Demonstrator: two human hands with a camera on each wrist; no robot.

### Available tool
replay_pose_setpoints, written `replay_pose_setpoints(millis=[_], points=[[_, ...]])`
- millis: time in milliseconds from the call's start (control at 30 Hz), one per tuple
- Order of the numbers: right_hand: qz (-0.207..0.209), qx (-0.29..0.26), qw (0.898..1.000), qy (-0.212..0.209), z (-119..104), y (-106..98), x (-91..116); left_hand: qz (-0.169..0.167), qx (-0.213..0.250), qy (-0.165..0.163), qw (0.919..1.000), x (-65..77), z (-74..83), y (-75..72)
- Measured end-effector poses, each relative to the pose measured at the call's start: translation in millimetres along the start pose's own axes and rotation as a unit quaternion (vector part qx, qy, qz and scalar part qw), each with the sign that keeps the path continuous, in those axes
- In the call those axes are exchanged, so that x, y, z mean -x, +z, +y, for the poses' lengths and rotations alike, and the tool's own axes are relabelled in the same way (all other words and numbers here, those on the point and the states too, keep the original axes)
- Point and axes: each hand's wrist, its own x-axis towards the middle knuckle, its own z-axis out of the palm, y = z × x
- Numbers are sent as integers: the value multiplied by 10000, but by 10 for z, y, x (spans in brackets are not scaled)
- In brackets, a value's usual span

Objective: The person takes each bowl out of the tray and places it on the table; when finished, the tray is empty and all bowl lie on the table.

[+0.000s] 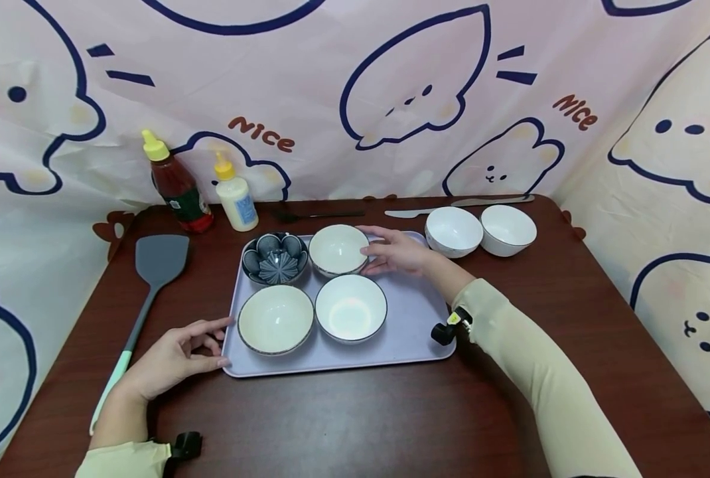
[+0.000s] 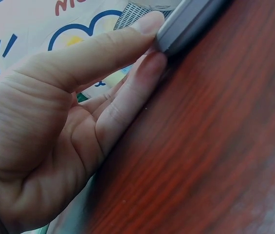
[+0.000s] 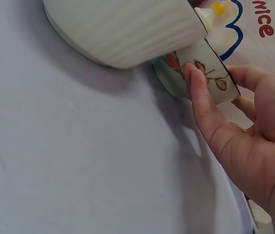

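On a lavender tray (image 1: 415, 332) stand several bowls. My left hand (image 1: 172, 358) pinches the tray's left edge, thumb and fingers meeting at the rim in the left wrist view. At the tray's back, my right hand (image 1: 393, 252) holds the right side of a white bowl (image 1: 337, 249); the right wrist view shows leaf drawings on this bowl's outer wall (image 3: 210, 73). Two larger white bowls, a left one (image 1: 276, 318) and a right one (image 1: 351, 309), sit in front of it. A dark petal-patterned bowl (image 1: 276, 259) is at the tray's back left.
Two white bowls, one (image 1: 453, 231) beside another (image 1: 508, 229), stand behind the tray at right. Knives (image 1: 411, 213) and a dark fork (image 1: 325, 214) lie along the back edge. A red sauce bottle (image 1: 178, 186), a white squeeze bottle (image 1: 235, 196) and a grey spatula (image 1: 160, 259) are at left.
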Motion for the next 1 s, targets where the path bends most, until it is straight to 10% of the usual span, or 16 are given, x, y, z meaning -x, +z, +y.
replay_pose_setpoints(millis=[567,1000], points=[[1025,-1217,9872,-64,9,83,168,19,-29,162,9999,9,-2,-14],[1524,-1491,9769,-152,-231,6,710,24,85,160,9998,11,1,5]])
